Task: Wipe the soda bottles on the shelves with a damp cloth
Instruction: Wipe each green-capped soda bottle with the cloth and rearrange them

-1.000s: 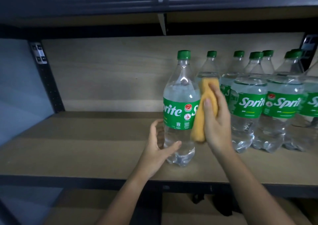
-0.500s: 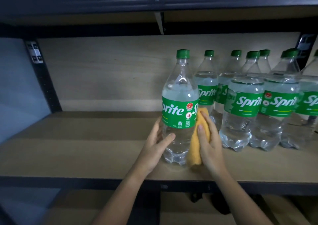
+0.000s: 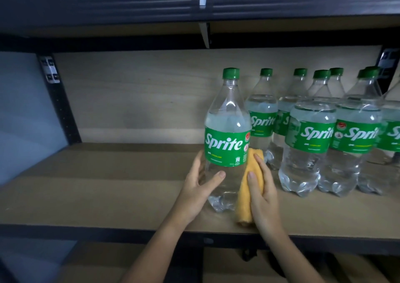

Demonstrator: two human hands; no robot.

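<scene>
A clear Sprite bottle (image 3: 227, 131) with a green cap and label stands upright on the wooden shelf (image 3: 97, 185), apart from the others. My left hand (image 3: 200, 187) grips its lower body from the left, thumb across the front. My right hand (image 3: 263, 187) holds a folded yellow cloth (image 3: 245, 198) and presses it against the bottle's lower right side, below the label. The cloth's lower end hangs down to the shelf board.
Several more Sprite bottles (image 3: 311, 144) stand in rows to the right, reaching the shelf's right post. The shelf's dark front rail (image 3: 86, 232) runs across below. A dark upright post (image 3: 62, 109) stands at the left, an upper shelf (image 3: 151, 3) overhead.
My right hand slid the cloth down the bottle's right side, from the shoulder to below the label. The label now faces me more squarely, and my left thumb has come across the bottle's front.
</scene>
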